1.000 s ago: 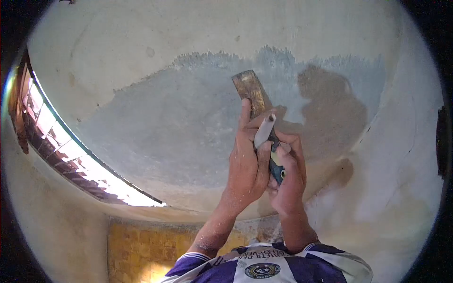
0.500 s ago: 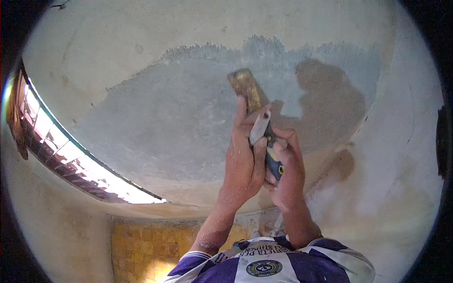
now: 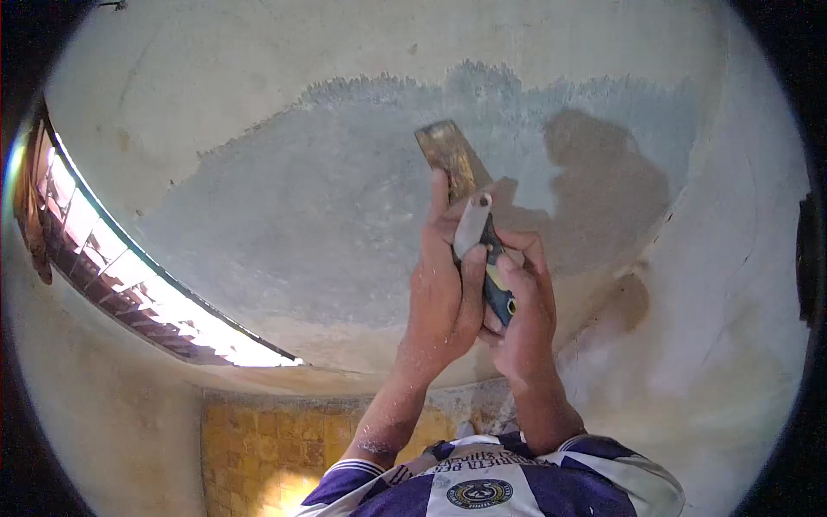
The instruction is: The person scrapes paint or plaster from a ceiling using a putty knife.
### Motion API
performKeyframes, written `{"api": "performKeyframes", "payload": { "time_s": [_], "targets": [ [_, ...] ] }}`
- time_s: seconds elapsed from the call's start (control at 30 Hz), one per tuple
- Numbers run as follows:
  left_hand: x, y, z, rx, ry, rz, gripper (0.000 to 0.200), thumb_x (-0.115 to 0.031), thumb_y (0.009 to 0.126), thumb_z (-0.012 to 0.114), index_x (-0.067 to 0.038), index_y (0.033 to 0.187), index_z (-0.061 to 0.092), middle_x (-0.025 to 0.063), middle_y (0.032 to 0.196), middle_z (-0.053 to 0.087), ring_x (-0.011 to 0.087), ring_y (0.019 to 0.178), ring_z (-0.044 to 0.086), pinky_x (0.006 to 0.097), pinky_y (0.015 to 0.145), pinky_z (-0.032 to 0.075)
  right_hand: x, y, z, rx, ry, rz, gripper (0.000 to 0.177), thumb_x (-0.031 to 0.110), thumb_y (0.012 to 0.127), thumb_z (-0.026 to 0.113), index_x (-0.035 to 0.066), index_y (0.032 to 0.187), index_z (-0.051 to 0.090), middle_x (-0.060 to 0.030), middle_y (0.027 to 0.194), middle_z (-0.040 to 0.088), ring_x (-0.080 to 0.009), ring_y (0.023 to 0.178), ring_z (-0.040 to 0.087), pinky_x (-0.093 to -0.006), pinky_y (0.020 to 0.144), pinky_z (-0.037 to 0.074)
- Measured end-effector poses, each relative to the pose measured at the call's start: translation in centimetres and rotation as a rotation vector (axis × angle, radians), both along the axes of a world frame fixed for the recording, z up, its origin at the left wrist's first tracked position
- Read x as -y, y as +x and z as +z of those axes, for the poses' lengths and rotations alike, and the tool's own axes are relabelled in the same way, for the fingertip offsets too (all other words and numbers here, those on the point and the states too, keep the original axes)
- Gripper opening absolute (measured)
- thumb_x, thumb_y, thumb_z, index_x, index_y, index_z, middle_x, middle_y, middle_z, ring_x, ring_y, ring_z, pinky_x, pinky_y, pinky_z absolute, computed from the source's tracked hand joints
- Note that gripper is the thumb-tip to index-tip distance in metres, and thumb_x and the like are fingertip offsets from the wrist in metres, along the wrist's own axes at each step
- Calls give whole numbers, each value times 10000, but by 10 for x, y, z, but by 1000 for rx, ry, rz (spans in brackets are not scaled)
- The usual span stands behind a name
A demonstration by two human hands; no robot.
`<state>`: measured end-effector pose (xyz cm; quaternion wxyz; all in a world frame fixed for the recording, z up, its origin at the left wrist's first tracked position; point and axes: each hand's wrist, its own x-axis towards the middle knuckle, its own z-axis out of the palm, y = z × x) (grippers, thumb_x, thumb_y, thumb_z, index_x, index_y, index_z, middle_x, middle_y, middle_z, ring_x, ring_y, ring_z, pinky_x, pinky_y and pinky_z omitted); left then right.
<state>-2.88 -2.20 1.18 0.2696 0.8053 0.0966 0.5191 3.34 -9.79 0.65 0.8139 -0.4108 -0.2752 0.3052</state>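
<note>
Both arms reach up from the bottom centre of the frame. The left hand (image 3: 444,297) is closed around the scraper (image 3: 448,155), its forefinger stretched along the blade. The right hand (image 3: 523,323) grips the blue handle just below. The blade lies at the grey patch (image 3: 327,224) of ceiling, upper centre.

We're on one head-worn camera, tilted steeply up at the ceiling (image 3: 258,69), wide fisheye. The left hand (image 3: 444,297) and right hand (image 3: 524,323) on the scraper (image 3: 448,159) sit close at centre, window (image 3: 129,284) left.
</note>
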Motion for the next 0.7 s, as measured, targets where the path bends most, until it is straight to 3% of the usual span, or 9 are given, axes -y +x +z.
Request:
{"api": "performKeyframes", "payload": {
  "time_s": [0.13, 0.23, 0.4, 0.53, 0.7],
  "targets": [
    [-1, 1, 19, 14, -70, 11, 498, -138, 1016, 349, 83, 1451, 252, 218, 1394, 491, 328, 1149, 544, 381, 969, 402, -7, 0, 7, -7, 33, -10, 245, 241, 953, 463, 134, 1164, 527, 13, 786, 542, -21, 447, 397, -190, 352, 281],
    [0, -5, 4, 43, 26, -23, 503, -74, 979, 406, 62, 1441, 259, 322, 1485, 312, 484, 1216, 493, 459, 974, 428, 4, 2, 1, -50, 18, 118, 244, 240, 950, 472, 138, 1164, 529, 17, 817, 546, -19, 470, 410, -190, 359, 292],
    [0, -5, 11, 11, -96, -39, 503, -100, 990, 415, 36, 1456, 281, 326, 1493, 293, 490, 1232, 477, 448, 985, 423, -3, -1, 3, -9, -7, 2, 244, 238, 945, 481, 138, 1161, 535, 17, 830, 553, -15, 496, 427, -190, 379, 315],
    [-3, -4, -1, -33, 37, 0, 481, -107, 992, 417, 13, 1450, 334, 334, 1507, 254, 486, 1251, 465, 443, 992, 420, -5, -7, 1, -52, 8, -50, 242, 241, 947, 480, 131, 1155, 537, 22, 804, 553, -17, 508, 435, -189, 393, 321],
    [-2, -6, 13, -26, -4, -59, 445, -132, 1000, 419, 12, 1420, 386, 326, 1522, 221, 468, 1275, 451, 453, 985, 426, -2, -2, -1, -54, 37, -4, 238, 248, 951, 475, 130, 1148, 538, 26, 778, 542, -25, 474, 414, -201, 370, 300]
  ]
}}
